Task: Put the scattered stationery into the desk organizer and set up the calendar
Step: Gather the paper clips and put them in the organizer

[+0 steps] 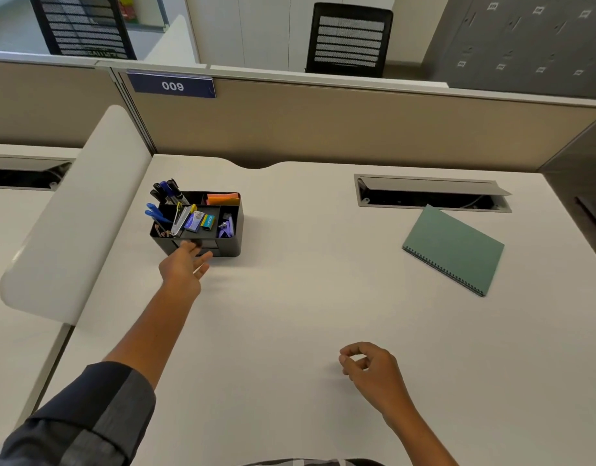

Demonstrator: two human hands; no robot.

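Note:
A black desk organizer (231,243) stands at the back left of the white desk (289,331). It holds several pens (165,191), blue scissors (155,212), orange sticky notes (222,198), small boxes and a purple item. My left hand (185,265) reaches to its front face with fingers stretched out, fingertips at the small front drawer. My right hand (370,368) hovers low near the desk's front, fingers loosely curled, holding nothing. A green spiral-bound calendar (454,248) lies flat at the right.
An open cable tray with a raised lid (431,193) sits in the desk behind the calendar. A white rounded divider (74,223) borders the desk on the left. A beige partition (323,129) closes the back. A black chair (348,40) stands beyond.

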